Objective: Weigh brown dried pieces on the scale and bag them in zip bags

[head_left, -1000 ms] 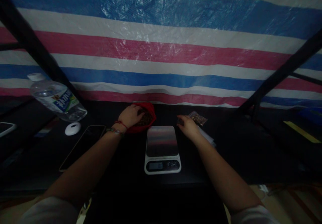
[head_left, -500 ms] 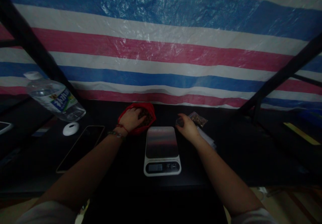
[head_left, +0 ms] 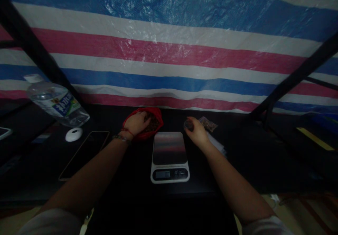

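Note:
My left hand (head_left: 135,123) reaches into a red bag (head_left: 158,112), resting on the small brown granules (head_left: 153,124) inside. Its thumb is spread from the fingers, while the fingertips are partly hidden. My right hand (head_left: 198,133) is closed around a small clear cup (head_left: 188,125) just above the table. Between my hands lies a white kitchen scale (head_left: 169,150) with a bare metal plate and a small display, too dim to read.
Beside my right hand lie a clear packet of brown bits (head_left: 208,124) and white sheets or bags (head_left: 217,144). On the left are a phone (head_left: 84,156), a white rounded object (head_left: 74,134) and a tilted plastic bottle (head_left: 56,101). A striped sheet (head_left: 169,52) hangs behind.
The clear cup in my right hand has turned slightly and shows a rounder outline. My left hand stays in the red bag with barely any shift.

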Demonstrator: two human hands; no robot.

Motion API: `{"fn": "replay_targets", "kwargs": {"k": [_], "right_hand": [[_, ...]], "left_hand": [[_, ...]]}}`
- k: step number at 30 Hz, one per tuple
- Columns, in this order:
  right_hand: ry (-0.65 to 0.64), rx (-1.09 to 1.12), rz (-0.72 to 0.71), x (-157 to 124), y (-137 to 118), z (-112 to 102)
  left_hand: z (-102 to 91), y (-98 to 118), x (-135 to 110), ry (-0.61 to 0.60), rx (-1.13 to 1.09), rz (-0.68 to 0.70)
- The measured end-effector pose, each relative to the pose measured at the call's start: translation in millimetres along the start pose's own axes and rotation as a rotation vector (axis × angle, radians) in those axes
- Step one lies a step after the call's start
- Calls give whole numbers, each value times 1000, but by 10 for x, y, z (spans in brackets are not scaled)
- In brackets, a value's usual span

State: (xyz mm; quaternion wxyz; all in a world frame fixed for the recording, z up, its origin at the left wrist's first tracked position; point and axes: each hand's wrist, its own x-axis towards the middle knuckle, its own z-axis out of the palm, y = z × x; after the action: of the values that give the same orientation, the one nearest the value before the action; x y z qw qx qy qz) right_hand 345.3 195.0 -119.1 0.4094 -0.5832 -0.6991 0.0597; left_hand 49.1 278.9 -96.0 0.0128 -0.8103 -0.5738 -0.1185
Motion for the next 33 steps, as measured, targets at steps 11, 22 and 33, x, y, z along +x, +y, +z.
{"fn": "replay_targets", "kwargs": {"k": [11, 22, 33], "right_hand": [[8, 21, -106, -4, -187, -28], [-252, 116, -158, 253, -680, 22], [-520, -103, -269, 877, -1079, 652]], "left_hand": [[17, 1, 9, -29, -28, 69], [-3, 18, 19, -5, -109, 141], [-151, -87, -67, 93, -148, 196]]}}
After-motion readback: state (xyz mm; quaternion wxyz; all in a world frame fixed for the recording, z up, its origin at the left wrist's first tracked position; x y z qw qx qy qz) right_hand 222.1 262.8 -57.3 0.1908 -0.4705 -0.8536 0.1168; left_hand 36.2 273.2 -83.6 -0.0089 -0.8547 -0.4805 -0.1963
